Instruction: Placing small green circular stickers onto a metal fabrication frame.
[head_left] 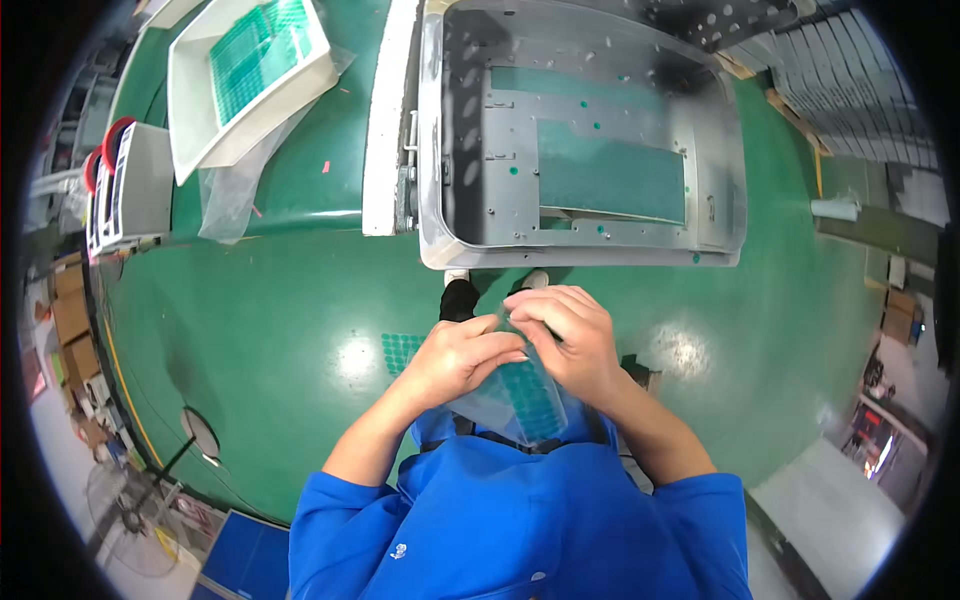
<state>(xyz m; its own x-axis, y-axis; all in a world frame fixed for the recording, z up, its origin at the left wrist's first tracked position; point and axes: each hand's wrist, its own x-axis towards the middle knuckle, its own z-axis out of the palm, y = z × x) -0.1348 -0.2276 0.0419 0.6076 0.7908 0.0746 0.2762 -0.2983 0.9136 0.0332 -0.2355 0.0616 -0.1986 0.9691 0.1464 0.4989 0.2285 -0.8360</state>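
Note:
My left hand is closed on a clear sheet with rows of round green stickers, which hangs down in front of my blue top. Another part with green dots shows to the left of that hand; whether it is the same sheet I cannot tell. My right hand is beside it, thumb and fingers pinched together at the sheet's upper end. What sits between those fingertips is too small to make out. Ahead of both hands stands a grey metal housing, its open side up, with several green dots on its inner face.
At the upper left, a white tray holds green sticker sheets, with a clear plastic bag beside it on a green surface. White panels stand at the upper right. A round-headed stand and a fan are lower left.

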